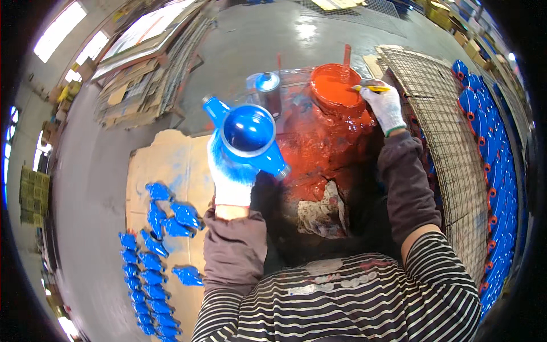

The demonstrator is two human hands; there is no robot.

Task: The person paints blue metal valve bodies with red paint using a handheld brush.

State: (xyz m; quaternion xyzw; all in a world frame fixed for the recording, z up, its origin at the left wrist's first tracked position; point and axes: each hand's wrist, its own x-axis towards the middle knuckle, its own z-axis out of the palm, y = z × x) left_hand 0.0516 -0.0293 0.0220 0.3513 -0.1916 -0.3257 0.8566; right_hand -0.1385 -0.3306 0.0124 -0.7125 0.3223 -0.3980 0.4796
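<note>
My left hand [231, 176], in a white glove stained blue, grips a blue water meter body [263, 149] from below. Its round bowl faces up, and a threaded pipe end sticks out on each side. At the rim of a bucket of red paint [336, 85], my right hand [384, 105], gloved in white, pinches a thin yellow-handled paintbrush [376, 88]. The brush lies nearly level, its end over the paint; I cannot make out its bristles. A stick-like red handle [347, 55] stands up in the bucket. Just beyond the meter body is a spray can [268, 91] with a blue top.
The worktable [319, 142] is thickly smeared with red paint, and a stained rag [323, 212] lies at its near edge. Several blue meter bodies [152, 261] stand in rows on cardboard [191, 154] at left. Right are wire mesh racks [436, 114] and more blue bodies [496, 165].
</note>
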